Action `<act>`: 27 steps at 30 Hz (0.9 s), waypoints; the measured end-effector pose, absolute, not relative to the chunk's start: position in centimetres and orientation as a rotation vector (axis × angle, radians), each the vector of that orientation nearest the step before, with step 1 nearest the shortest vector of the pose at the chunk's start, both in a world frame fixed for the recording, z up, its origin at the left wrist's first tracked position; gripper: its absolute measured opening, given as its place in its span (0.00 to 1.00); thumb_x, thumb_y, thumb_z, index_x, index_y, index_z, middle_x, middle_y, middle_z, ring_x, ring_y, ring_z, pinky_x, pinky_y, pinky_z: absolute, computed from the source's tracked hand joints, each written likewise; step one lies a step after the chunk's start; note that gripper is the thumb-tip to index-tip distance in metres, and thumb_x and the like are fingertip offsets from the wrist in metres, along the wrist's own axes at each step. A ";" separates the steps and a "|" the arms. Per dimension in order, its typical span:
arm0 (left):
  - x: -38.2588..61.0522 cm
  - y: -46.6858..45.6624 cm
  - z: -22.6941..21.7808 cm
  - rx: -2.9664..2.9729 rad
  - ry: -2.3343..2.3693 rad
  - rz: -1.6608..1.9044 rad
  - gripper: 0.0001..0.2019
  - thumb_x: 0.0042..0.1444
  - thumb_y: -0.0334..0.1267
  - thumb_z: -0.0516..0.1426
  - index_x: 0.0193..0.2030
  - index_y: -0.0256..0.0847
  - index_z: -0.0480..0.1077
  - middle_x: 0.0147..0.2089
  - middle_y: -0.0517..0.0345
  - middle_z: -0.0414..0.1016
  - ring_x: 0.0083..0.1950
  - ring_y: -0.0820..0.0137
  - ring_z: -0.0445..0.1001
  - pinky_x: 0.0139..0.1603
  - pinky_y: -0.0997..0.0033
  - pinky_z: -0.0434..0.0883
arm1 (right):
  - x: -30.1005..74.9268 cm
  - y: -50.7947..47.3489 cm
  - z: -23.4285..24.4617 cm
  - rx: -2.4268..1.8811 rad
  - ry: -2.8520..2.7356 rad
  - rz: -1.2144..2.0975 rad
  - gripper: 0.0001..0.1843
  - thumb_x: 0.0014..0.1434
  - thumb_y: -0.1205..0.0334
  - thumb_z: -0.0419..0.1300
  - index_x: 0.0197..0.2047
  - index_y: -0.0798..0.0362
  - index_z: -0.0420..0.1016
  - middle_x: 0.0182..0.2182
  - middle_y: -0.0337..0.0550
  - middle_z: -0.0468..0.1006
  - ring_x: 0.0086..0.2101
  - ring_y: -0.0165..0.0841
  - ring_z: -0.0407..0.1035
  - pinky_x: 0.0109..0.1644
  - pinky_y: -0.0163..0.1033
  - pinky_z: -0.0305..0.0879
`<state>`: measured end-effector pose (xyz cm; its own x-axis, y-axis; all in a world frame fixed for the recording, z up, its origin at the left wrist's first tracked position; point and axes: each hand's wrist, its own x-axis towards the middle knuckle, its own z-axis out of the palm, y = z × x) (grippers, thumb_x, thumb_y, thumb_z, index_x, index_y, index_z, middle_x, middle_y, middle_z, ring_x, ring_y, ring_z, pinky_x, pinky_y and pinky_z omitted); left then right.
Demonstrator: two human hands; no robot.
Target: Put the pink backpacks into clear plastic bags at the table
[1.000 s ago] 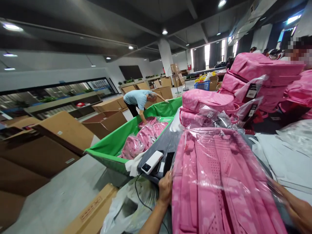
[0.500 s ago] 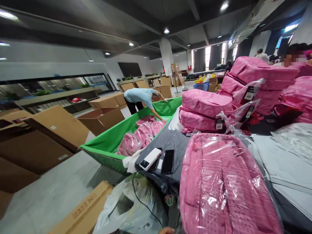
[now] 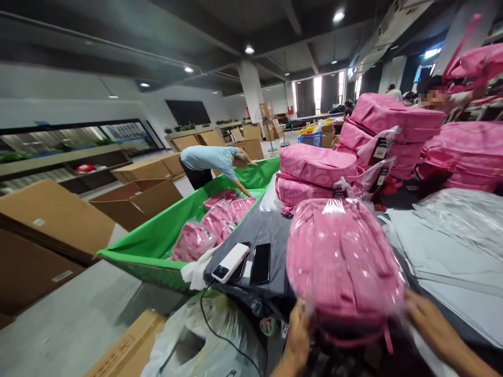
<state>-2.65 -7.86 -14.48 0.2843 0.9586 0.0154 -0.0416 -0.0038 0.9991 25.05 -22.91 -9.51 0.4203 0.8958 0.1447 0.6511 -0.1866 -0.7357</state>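
A pink backpack lies on the dark table in a clear plastic bag, its near end towards me. A pink strap hangs out at that end. My left hand closes on the left edge of the bag's open end. On the opposite side, my right hand grips the plastic, slightly blurred, with some of its fingers hidden behind the bag. Just beyond, two stacked pink backpacks with a hang tag stand on the table.
Left of the table, a green-lined bin holds bagged pink backpacks; a person in light blue bends over it. A white power bank and black phone lie nearby. Clear bags lie right, cartons left.
Both hands have come into view at the near end of the bag. The backpack has shifted and turned, and now shows a different face. My view has swung a little to the right.
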 end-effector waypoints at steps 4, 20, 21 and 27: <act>-4.0 -4.5 -12.3 1.435 0.906 1.110 0.27 0.44 0.64 0.67 0.34 0.40 0.77 0.34 0.56 0.81 0.38 0.63 0.78 0.44 0.66 0.75 | 30.4 -20.2 -8.4 -1.908 -1.327 0.387 0.24 0.51 0.36 0.55 0.27 0.48 0.75 0.29 0.50 0.82 0.31 0.46 0.78 0.38 0.50 0.77; 1.4 -17.5 -19.3 1.556 0.954 0.316 0.30 0.57 0.59 0.60 0.59 0.38 0.76 0.65 0.42 0.74 0.69 0.50 0.67 0.74 0.50 0.58 | 19.2 -31.8 -12.6 -2.429 -0.994 0.082 0.39 0.54 0.32 0.55 0.54 0.57 0.74 0.52 0.62 0.80 0.44 0.55 0.79 0.43 0.55 0.79; 3.1 -17.6 -19.2 1.566 0.933 0.315 0.28 0.59 0.57 0.59 0.57 0.38 0.76 0.63 0.42 0.77 0.68 0.50 0.69 0.73 0.50 0.59 | 19.0 -31.4 -13.2 -2.483 -1.018 0.017 0.34 0.59 0.38 0.52 0.55 0.57 0.74 0.52 0.63 0.80 0.42 0.54 0.80 0.39 0.54 0.78; 8.1 -18.3 -19.9 1.463 0.915 0.561 0.18 0.56 0.52 0.63 0.44 0.39 0.78 0.49 0.46 0.83 0.57 0.51 0.77 0.66 0.50 0.66 | 22.0 -32.3 -13.5 -2.278 -1.249 0.039 0.16 0.59 0.55 0.53 0.47 0.49 0.76 0.39 0.48 0.84 0.37 0.44 0.80 0.35 0.43 0.73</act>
